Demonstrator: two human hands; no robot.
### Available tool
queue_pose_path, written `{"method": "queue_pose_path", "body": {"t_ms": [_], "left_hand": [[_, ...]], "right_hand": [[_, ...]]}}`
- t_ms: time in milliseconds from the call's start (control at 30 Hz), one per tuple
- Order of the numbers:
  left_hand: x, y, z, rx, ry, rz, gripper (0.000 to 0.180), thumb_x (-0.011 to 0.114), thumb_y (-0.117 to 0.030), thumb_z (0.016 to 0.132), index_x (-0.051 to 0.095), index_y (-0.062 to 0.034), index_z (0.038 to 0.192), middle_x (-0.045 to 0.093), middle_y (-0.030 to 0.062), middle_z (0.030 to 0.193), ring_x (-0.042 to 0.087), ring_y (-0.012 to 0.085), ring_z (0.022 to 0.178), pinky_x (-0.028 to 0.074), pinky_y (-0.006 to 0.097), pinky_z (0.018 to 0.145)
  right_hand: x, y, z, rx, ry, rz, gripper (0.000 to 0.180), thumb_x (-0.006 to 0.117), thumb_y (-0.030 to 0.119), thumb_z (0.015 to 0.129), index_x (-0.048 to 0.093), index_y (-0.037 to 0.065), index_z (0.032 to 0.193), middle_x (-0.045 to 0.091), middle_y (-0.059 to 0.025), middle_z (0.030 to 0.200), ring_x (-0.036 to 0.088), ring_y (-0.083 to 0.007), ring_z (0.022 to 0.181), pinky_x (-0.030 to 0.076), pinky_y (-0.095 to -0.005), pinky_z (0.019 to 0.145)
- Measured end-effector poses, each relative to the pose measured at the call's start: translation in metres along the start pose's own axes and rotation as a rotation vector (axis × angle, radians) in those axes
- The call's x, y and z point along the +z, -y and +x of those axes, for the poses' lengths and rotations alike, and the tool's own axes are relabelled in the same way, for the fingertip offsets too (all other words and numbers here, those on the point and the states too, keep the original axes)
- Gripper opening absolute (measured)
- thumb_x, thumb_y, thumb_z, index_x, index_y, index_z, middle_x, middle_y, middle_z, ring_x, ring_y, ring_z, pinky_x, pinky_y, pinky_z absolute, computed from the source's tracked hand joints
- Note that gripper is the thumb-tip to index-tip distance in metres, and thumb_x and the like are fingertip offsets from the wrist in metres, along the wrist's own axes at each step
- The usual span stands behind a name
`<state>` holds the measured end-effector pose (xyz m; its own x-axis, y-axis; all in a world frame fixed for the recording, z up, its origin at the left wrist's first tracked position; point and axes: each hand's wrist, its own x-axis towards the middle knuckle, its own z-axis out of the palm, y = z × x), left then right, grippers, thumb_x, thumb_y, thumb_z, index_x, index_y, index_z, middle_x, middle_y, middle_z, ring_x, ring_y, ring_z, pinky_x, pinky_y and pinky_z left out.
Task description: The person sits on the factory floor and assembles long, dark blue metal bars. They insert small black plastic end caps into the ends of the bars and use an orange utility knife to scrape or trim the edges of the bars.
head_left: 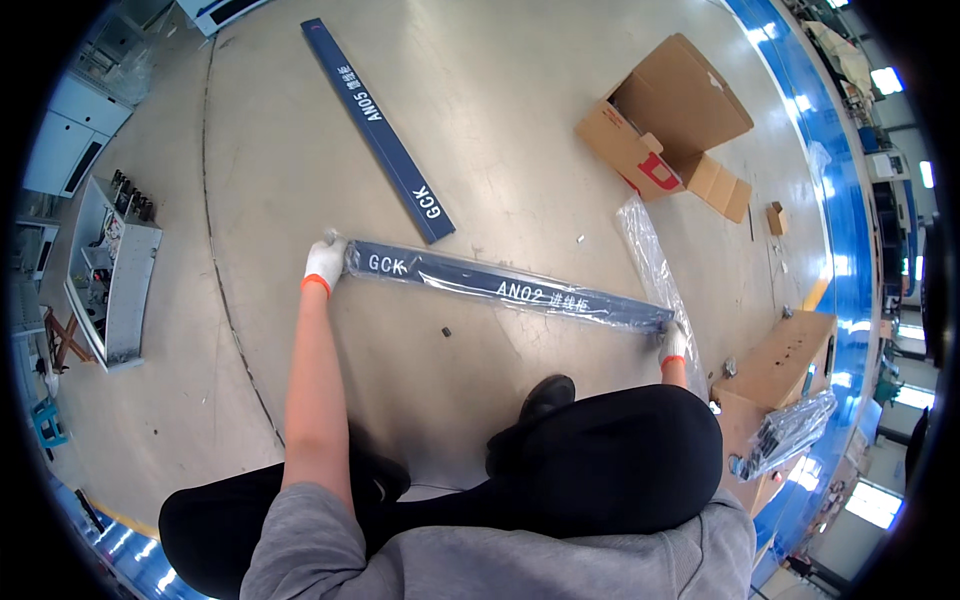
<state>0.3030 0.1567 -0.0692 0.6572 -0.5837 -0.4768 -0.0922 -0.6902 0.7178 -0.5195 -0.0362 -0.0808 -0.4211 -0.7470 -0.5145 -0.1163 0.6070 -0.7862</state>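
Observation:
A long dark blue panel strip [460, 275] with white lettering, wrapped in clear plastic film, spans the space between my hands. My left hand [325, 262], in a white glove with an orange cuff, is closed on its left end. At the right end my right hand [675, 343], gloved the same way, grips the strip; its fingers are partly hidden by the film. Beyond it, a second blue panel strip [375, 130] lies unwrapped on the floor, slanting away to the far left. A loose clear plastic sleeve [650, 255] stretches along the floor near my right hand.
An open cardboard box [635, 150] stands at the far right, with a small carton [776, 218] beyond it. Close on my right, a closed cardboard box [765, 370] carries a plastic-wrapped bundle [790, 432]. A metal cabinet unit [130, 280] sits at left. A small dark piece [447, 332] lies on the floor.

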Motion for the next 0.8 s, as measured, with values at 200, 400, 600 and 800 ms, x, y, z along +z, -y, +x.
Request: {"method": "queue_pose_path", "body": {"t_ms": [200, 400, 600, 800], "left_hand": [[0.058, -0.021, 0.005, -0.064, 0.161, -0.382, 0.045, 0.063, -0.036, 0.102, 0.075, 0.007, 0.102, 0.078, 0.0143, 0.089, 0.074, 0.0235, 0.076, 0.06, 0.04, 0.068], [0.006, 0.001, -0.011, -0.175, 0.152, -0.421, 0.034, 0.061, -0.031, 0.103, 0.075, -0.0001, 0.104, 0.076, 0.0117, 0.094, 0.073, 0.0231, 0.081, 0.058, 0.037, 0.073], [0.101, -0.053, -0.035, -0.214, 0.563, -0.903, 0.037, 0.053, -0.032, 0.109, 0.069, -0.0019, 0.123, 0.076, 0.0123, 0.116, 0.07, 0.0252, 0.103, 0.055, 0.043, 0.091], [0.142, -0.099, -0.047, -0.321, 0.608, -1.07, 0.031, 0.053, -0.031, 0.11, 0.068, -0.0092, 0.125, 0.075, 0.0083, 0.12, 0.071, 0.023, 0.101, 0.054, 0.04, 0.085]], "right_hand": [[-0.073, 0.096, -0.018, -0.355, 0.163, 0.501, 0.035, 0.057, 0.034, 0.109, 0.07, 0.006, 0.127, 0.073, -0.0066, 0.121, 0.067, -0.0189, 0.103, 0.054, -0.0357, 0.089], [0.048, 0.304, -0.199, -0.895, 0.082, 0.716, 0.061, 0.059, 0.043, 0.106, 0.052, 0.01, 0.158, 0.064, -0.0102, 0.146, 0.059, -0.0271, 0.133, 0.05, -0.0455, 0.114], [0.064, 0.445, -0.34, -1.161, 0.862, 0.692, 0.101, 0.065, 0.066, 0.092, 0.037, -0.002, 0.161, 0.053, -0.0254, 0.152, 0.047, -0.0453, 0.148, 0.034, -0.0599, 0.13], [0.136, 0.573, -0.448, -1.322, 0.509, 0.374, 0.058, 0.051, 0.047, 0.108, 0.058, 0.004, 0.146, 0.062, -0.0204, 0.144, 0.061, -0.0354, 0.133, 0.049, -0.0501, 0.116]]}}
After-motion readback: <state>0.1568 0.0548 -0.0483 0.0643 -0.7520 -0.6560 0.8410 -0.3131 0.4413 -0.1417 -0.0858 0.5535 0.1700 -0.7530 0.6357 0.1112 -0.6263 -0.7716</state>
